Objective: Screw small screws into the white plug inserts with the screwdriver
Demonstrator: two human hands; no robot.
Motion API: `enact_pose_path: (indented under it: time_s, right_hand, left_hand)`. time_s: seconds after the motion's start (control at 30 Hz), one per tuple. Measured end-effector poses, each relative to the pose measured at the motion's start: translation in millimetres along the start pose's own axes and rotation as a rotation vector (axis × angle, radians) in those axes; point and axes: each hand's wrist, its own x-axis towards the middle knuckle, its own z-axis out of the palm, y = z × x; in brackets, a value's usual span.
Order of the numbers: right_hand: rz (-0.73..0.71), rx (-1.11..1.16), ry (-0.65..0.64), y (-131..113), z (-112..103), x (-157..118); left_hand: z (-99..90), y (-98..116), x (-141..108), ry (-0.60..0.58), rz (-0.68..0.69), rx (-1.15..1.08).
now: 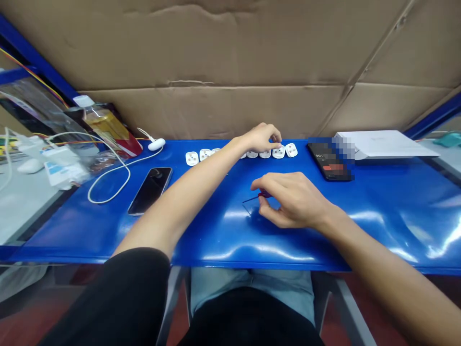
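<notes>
Several white plug-like pieces lie in a row along the back of the blue table. My left hand reaches across to the right part of that row, its curled fingertips at a white piece; whether they grip it is too small to tell. The rightmost piece sits just beyond those fingers. Nearer to me, my right hand pinches a small screwdriver with a red handle, its thin shaft pointing left above the table. My left forearm hides the middle of the row.
A dark phone lies at the left, beside a looped white cable. A bottle and bagged items stand at the back left. Right of the row are another phone and a white box. Cardboard lines the back.
</notes>
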Motion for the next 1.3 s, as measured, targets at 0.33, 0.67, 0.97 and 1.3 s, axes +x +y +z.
enact_pose_path:
  time_s: [0.33,0.67,0.97,1.3]
  right_hand:
    - [0.021,-0.035,0.024,1.3,0.2,-0.6]
    - [0.13,-0.119,0.103,6.9,3.1,-2.9]
    - [0.162,-0.203,0.266,22.0,0.8,-6.1]
    - [0.134,-0.133,0.11,15.4,7.4,-6.1]
  left_hand:
    - [-22.5,39.4,-27.3,0.07,0.032,-0.162]
    - [-13.8,61.9,-162.2,0.154,-0.286,-0.128]
    - [-16.0,46.7,-183.8,0.202,-0.206,-0.171]
    - [-15.5,44.6,-188.1,-0.022,-0.124,-0.29]
